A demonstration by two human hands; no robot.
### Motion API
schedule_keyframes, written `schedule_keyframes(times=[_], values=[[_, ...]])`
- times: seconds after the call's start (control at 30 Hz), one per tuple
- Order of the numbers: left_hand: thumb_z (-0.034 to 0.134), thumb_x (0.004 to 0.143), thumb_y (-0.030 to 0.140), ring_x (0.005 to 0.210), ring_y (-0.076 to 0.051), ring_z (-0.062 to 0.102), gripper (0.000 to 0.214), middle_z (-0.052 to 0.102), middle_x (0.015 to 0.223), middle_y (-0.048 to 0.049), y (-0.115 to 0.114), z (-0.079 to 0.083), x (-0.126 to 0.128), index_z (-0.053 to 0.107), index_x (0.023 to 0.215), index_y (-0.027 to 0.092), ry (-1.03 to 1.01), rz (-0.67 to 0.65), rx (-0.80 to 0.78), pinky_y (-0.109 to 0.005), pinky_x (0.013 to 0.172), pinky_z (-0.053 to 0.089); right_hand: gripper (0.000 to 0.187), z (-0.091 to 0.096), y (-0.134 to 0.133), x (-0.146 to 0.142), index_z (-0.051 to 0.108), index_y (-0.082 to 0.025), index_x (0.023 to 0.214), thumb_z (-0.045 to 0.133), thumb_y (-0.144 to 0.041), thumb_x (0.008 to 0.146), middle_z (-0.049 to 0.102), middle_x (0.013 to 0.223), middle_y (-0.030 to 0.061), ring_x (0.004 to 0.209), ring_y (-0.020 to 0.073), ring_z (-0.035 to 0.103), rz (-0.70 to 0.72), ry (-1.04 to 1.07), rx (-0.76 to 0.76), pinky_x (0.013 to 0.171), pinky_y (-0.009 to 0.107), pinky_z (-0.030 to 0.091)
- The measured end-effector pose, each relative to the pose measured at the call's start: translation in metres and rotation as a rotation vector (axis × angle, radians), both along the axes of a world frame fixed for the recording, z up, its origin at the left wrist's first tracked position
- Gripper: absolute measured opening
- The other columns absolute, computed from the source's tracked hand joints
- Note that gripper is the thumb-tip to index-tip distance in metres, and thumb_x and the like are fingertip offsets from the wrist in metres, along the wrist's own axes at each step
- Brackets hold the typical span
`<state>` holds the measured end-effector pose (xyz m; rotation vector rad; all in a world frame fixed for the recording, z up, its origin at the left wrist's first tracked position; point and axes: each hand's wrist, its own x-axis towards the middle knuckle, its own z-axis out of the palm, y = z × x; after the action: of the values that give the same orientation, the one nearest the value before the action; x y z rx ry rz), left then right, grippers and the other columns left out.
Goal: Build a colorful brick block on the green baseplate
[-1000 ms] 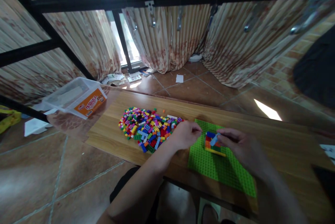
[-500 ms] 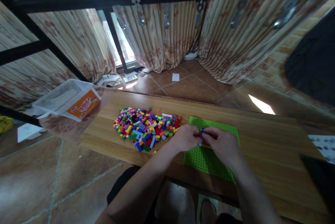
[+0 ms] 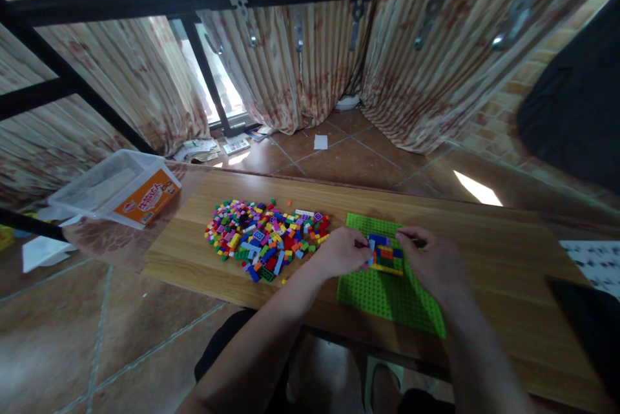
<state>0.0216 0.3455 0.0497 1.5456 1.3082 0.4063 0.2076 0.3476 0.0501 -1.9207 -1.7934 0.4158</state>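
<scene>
Far left of the flat green studded baseplate point(image 3: 382, 301) sits a clear plastic tub with an orange label point(image 3: 121, 189), then a heap of tiny multicoloured bricks point(image 3: 265, 239). At the baseplate's left edge the left hand point(image 3: 341, 251) pinches a small multicoloured brick block point(image 3: 385, 254) standing on the baseplate; the right hand point(image 3: 433, 262) pinches its other side. A moment ago both hands hid the block; now parted, they show it seated

Left hand point(image 3: 341, 251) and right hand point(image 3: 433, 262) rest close together, both curled closed.
</scene>
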Motion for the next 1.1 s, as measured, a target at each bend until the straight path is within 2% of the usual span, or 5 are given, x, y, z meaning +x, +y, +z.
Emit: schedule_keyframes(times=[0.23,0.5,0.7,0.83,1.1], values=[[0.053,0.081,0.019,0.062,-0.015,0.067,0.016,0.069,0.067,-0.0034,0.001,0.003,0.003,0.067,0.083,0.013,-0.003,0.018,-0.05,-0.023,0.055,0.052,0.044,-0.016,-0.001,-0.003,0.071,-0.017,0.104,0.047,-0.048,0.084,0.071,0.091,0.0114,0.076,0.0231,0.064,0.06,-0.042,-0.05,0.069,0.036,0.047],[0.054,0.081,0.022,0.063,-0.014,0.066,0.016,0.07,0.068,-0.0028,0.001,0.0,0.003,0.067,0.086,0.013,0.028,0.01,0.0,-0.024,0.06,0.053,0.05,-0.015,-0.002,-0.007,0.07,-0.017,0.106,0.055,-0.056,0.079,0.07,0.088,0.0097,0.078,0.0245,0.065,0.081,-0.041,-0.099,0.069,0.036,0.048],[0.054,0.081,0.021,0.064,-0.015,0.066,0.019,0.07,0.069,-0.0034,0.0,0.0,0.002,0.066,0.093,0.013,0.036,0.021,0.014,-0.024,0.06,0.052,0.05,-0.018,-0.002,-0.008,0.07,-0.018,0.106,0.058,-0.057,0.077,0.07,0.097,0.0107,0.085,0.0252,0.066,0.094,-0.068,-0.054,0.073,0.037,0.048],[0.053,0.079,0.02,0.065,-0.016,0.066,0.016,0.069,0.067,-0.003,0.001,0.002,0.001,0.066,0.086,0.014,0.074,-0.01,0.024,-0.024,0.059,0.051,0.048,-0.02,-0.002,-0.008,0.07,-0.018,0.105,0.058,-0.056,0.077,0.07,0.098,0.0105,0.085,0.0248,0.066,0.096,-0.061,-0.044,0.074,0.037,0.049],[0.052,0.078,0.016,0.062,-0.014,0.066,0.012,0.068,0.067,-0.0017,0.001,0.0,0.005,0.063,0.084,0.014,-0.057,0.02,-0.046,-0.023,0.06,0.053,0.045,-0.022,-0.002,-0.007,0.07,-0.019,0.106,0.057,-0.053,0.079,0.07,0.101,0.0119,0.087,0.0257,0.065,0.11,-0.061,-0.036,0.075,0.038,0.049]])
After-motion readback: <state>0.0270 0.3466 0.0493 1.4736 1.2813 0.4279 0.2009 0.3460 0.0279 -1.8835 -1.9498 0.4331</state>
